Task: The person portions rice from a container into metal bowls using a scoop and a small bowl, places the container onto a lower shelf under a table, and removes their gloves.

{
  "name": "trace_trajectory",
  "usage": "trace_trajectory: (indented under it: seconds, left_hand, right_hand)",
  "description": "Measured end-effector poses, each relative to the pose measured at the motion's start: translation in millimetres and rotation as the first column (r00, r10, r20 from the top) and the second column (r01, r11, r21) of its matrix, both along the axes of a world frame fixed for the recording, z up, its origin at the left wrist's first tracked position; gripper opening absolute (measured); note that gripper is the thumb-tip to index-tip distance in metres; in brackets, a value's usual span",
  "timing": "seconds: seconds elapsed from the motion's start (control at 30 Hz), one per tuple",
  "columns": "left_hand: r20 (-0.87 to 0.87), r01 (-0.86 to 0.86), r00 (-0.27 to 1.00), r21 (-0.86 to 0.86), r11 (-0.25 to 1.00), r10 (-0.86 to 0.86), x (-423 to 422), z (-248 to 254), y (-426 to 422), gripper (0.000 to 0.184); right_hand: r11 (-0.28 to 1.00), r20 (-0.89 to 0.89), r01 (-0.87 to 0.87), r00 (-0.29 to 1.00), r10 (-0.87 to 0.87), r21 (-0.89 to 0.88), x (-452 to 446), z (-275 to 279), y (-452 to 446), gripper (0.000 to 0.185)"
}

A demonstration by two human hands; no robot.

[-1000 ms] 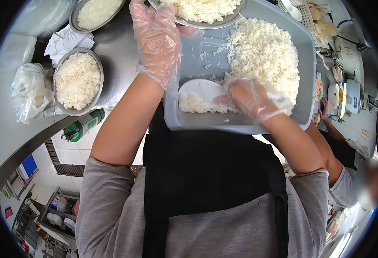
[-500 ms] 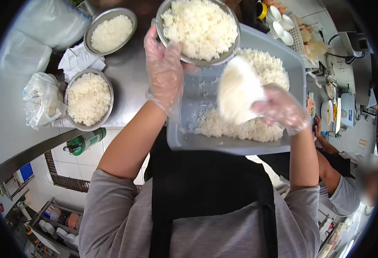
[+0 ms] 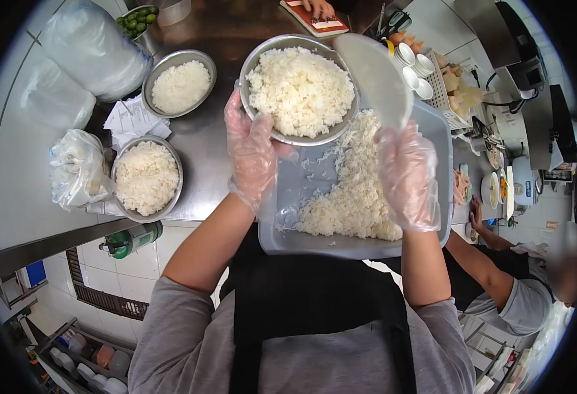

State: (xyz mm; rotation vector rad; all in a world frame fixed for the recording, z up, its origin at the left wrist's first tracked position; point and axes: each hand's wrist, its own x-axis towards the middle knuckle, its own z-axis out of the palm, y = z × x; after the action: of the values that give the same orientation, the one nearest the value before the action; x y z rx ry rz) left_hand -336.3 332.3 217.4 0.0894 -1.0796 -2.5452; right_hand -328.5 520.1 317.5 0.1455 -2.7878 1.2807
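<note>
My left hand (image 3: 254, 148), in a clear plastic glove, grips the rim of a metal bowl (image 3: 249, 60) heaped with white rice (image 3: 299, 90). Its fingers go partly under the bowl. My right hand (image 3: 410, 174), gloved too, is closed round the handle end of a white paddle (image 3: 379, 79), whose blade is blurred beside the bowl's right rim. Below both hands lies a grey plastic tub (image 3: 288, 244) with loose rice (image 3: 357, 203) along its front and middle. Two more metal bowls of rice stand on the left, one nearer (image 3: 178, 192) and one farther (image 3: 211, 65).
Papers (image 3: 134, 119) and plastic bags (image 3: 78, 169) lie beside the left bowls. Behind are a container of green fruit (image 3: 137, 21) and someone's hand on a red book (image 3: 315, 20). White cups (image 3: 423, 65) and a basket (image 3: 447, 98) stand right; a co-worker (image 3: 498, 282) is at the far right.
My right hand has lifted the paddle from the tub up beside the held bowl. The rice in the tub has shifted. The view has moved, showing more of the table's far side.
</note>
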Motion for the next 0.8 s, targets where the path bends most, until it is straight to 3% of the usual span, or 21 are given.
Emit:
trace_trajectory:
  seconds: [0.03, 0.07, 0.1, 0.17, 0.2, 0.23, 0.27, 0.33, 0.37, 0.4, 0.43, 0.47, 0.5, 0.53, 0.67, 0.7, 0.77, 0.8]
  left_hand:
    - [-0.004, -0.002, 1.0, -0.001, 1.0, 0.002, 3.1, 1.2, -0.4, 0.06]
    - [0.004, -0.014, 1.0, 0.021, 1.0, 0.014, 6.6, 2.9, -1.7, 0.06]
    - [0.01, -0.028, 1.0, 0.043, 0.999, 0.027, 10.5, 5.0, -3.9, 0.059]
    - [0.007, -0.022, 1.0, 0.045, 0.999, 0.022, 24.5, 8.9, -15.8, 0.06]
    - [-0.033, -0.12, 0.993, -0.145, 0.982, 0.117, 32.8, 10.7, -21.9, 0.061]
    - [-0.022, -0.17, 0.985, -0.252, 0.953, 0.17, 37.9, 4.8, -31.6, 0.062]
    - [-0.014, -0.217, 0.974, -0.356, 0.909, 0.227, 42.6, -1.2, -41.3, 0.064]
    - [0.092, -0.179, 0.968, -0.39, 0.903, 0.232, 52.3, -17.2, -61.3, 0.065]
    - [0.128, -0.194, 0.964, -0.26, 0.946, 0.232, 57.7, -19.1, -69.1, 0.066]
    - [0.155, -0.221, 0.959, -0.126, 0.967, 0.239, 59.2, -19.1, -73.6, 0.067]
    - [0.167, -0.211, 0.959, -0.126, 0.969, 0.23, 60.2, -20.7, -74.7, 0.067]
    - [0.252, -0.218, 0.935, -0.145, 0.965, 0.25, 62.3, -22.6, -74.8, 0.067]
    - [0.338, -0.223, 0.902, -0.168, 0.96, 0.268, 66.3, -26.1, -76.1, 0.068]
    - [0.355, -0.242, 0.896, -0.116, 0.963, 0.268, 64.3, -39.4, -79.3, 0.065]
    - [0.339, -0.207, 0.916, -0.06, 0.977, 0.215, 59.2, -65.5, -77.2, 0.057]
    - [0.369, -0.195, 0.906, -0.066, 0.979, 0.205, 63.1, -71.4, -78.2, 0.057]
    - [0.328, -0.2, 0.922, -0.046, 0.979, 0.204, 60.4, -75.2, -81.8, 0.057]
    - [0.379, -0.246, 0.893, -0.044, 0.968, 0.244, 55.9, -67.1, -77.6, 0.059]
  right_hand:
    - [0.998, 0.138, -0.018, 0.99, 0.025, -0.054, 1.7, 0.2, -0.5, 0.031]
    - [0.975, -0.017, -0.105, 0.994, 0.11, 0.196, 6.1, -1.5, -8.5, 0.029]
    - [0.975, -0.024, -0.105, 0.994, 0.111, 0.194, 6.7, 5.5, -15.1, 0.029]
    - [0.972, 0.196, -0.131, 0.976, 0.092, 0.195, 4.4, 22.4, -23.5, 0.026]
    - [0.972, 0.021, -0.236, 0.972, 0.235, 0.021, 5.2, 18.7, -11.9, 0.03]
    - [0.975, 0.023, -0.221, 0.975, 0.22, 0.023, 1.6, 16.1, 8.7, 0.03]
    - [0.934, 0.158, -0.051, 0.981, 0.113, -0.355, -3.6, 13.4, 33.7, 0.027]
    - [0.947, 0.188, 0.076, 0.982, -0.017, -0.312, -2.8, 19.4, 57.1, 0.021]
    - [0.995, 0.049, 0.01, 0.999, -0.014, 0.094, -2.6, 28.3, 61.5, 0.02]
    - [0.957, 0.117, 0.007, 0.992, -0.043, 0.29, -5.2, 17.9, 85.8, 0.019]
    - [0.956, 0.128, 0.012, 0.99, -0.052, 0.293, -3.9, 4.5, 102.7, 0.019]
    - [0.784, -0.006, -0.082, 0.994, 0.108, 0.615, -1.4, -9.2, 116.5, 0.022]
    - [0.501, -0.065, -0.102, 0.95, 0.306, 0.859, 1.8, -18.0, 123.3, 0.026]
    - [0.473, 0.097, -0.143, 0.988, 0.12, 0.87, 2.6, -5.7, 100.9, 0.034]
    - [0.401, 0.072, -0.142, 0.98, 0.183, 0.905, -24.0, -42.3, 117.6, 0.034]
    - [0.47, 0.065, -0.069, 0.998, 0.025, 0.88, -24.5, -31.8, 96.8, 0.033]
    - [0.525, 0.062, 0.011, 0.991, -0.121, 0.851, -28.5, -37.5, 89.5, 0.032]
    - [0.567, 0.081, -0.07, 0.997, 0.005, 0.821, -30.0, -47.4, 97.1, 0.031]
